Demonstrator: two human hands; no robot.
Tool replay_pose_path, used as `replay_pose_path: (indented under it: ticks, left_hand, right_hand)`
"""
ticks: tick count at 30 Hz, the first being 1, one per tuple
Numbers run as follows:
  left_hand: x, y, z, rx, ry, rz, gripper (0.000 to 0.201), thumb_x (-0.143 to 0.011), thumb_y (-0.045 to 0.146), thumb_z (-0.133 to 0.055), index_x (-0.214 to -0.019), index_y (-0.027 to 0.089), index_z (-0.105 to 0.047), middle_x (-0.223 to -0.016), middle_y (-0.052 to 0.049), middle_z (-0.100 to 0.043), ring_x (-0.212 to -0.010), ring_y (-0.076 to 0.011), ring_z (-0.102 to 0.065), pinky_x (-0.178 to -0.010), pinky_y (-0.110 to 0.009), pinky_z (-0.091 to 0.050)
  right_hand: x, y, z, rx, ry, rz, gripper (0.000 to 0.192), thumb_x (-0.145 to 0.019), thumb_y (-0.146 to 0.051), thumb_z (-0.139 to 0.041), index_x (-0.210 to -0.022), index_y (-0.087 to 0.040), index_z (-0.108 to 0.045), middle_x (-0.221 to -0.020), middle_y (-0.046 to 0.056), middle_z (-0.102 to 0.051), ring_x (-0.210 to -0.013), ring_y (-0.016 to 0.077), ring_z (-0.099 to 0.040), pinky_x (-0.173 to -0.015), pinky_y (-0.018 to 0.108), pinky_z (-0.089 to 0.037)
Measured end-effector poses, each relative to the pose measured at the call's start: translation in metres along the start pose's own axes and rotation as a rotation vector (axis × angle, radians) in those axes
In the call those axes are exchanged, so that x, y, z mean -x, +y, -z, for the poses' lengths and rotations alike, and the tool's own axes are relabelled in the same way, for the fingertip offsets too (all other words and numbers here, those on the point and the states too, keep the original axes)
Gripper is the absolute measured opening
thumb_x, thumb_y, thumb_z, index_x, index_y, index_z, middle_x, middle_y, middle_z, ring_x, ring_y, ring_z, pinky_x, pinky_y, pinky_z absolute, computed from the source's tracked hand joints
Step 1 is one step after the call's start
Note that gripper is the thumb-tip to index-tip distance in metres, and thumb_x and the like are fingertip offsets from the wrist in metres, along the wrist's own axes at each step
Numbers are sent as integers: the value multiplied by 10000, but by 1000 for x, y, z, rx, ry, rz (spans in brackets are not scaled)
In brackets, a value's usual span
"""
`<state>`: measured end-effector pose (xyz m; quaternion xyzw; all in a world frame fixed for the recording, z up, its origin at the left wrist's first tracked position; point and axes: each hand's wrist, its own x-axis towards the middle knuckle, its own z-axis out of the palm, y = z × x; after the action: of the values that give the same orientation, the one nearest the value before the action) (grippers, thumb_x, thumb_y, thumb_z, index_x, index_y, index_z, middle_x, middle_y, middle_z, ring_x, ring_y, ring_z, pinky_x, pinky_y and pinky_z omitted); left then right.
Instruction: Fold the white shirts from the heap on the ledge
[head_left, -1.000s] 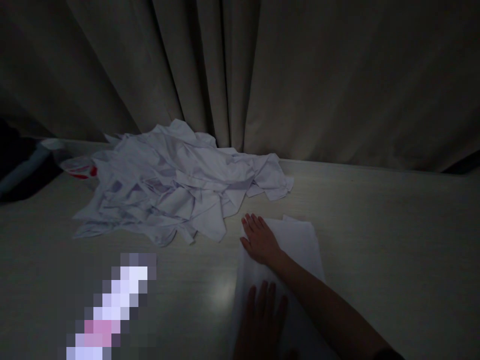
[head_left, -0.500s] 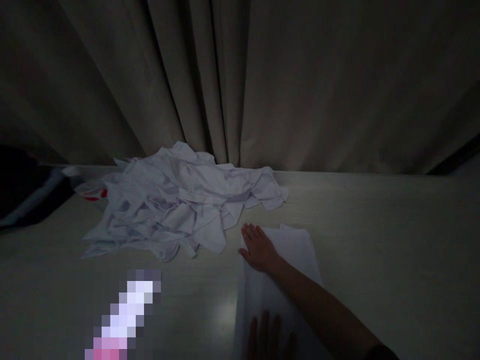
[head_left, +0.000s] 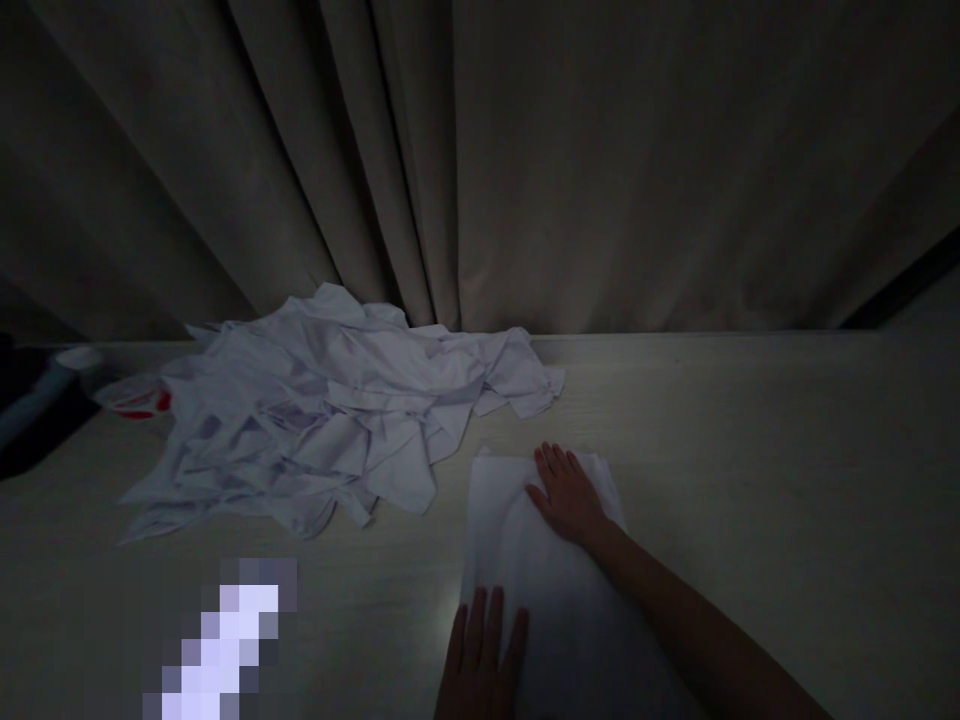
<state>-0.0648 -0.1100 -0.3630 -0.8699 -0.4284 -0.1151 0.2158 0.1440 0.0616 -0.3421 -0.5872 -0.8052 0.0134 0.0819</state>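
A folded white cloth [head_left: 517, 545] lies flat on the pale table [head_left: 750, 480] in dim light. My right hand [head_left: 568, 494] rests palm down on its far end, fingers spread. At the bottom edge of the view, my left hand [head_left: 480, 655] lies flat on the cloth's near left side. A rumpled pile of white cloths [head_left: 330, 405] lies to the left of the folded one, close to my right hand but apart from it.
A heavy grey curtain [head_left: 525, 170] hangs along the table's far edge. A red and white object [head_left: 135, 397] peeks out at the pile's left, beside a dark object [head_left: 37, 410]. A blurred pale patch [head_left: 221, 640] sits at the lower left.
My right hand has slid from the cloth's far left corner toward its far middle. My left hand has shifted a little left on the near edge.
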Motion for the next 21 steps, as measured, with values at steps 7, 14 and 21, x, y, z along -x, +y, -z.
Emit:
replay_pose_path:
  ticks: [7, 14, 21]
  left_hand:
    - [34, 4, -14, 1, 20, -47, 590, -770, 186, -458, -1357, 167, -405, -1235, -45, -632, -1184, -228, -515, -1038, -351, -324]
    - [31, 8, -14, -21, 29, 15, 590, -813, 195, -417, -1396, 171, -328, -1193, -29, -658, -1142, -209, -546, -996, -349, -360]
    - [27, 12, -19, 26, 113, 62, 553, -793, 202, -452, -1343, 152, -416, -1160, -66, -665, -1143, -242, -526, -1016, -382, -330]
  right_hand:
    - [-1, -15, 16, -7, 28, 27, 621, -933, -432, -287, -1422, -49, -269, -1501, 165, -233, -1398, 263, -150, -1142, 447, -136]
    - [-13, -90, 28, -166, 89, 319, 608, -915, -391, -363, -1415, -54, -277, -1497, 153, -262, -1400, 249, -145, -1144, 433, -175]
    - [-22, -95, -2, -195, 32, 299, 633, -919, -451, -362, -1401, -45, -299, -1489, 161, -274, -1396, 236, -166, -1152, 414, -157]
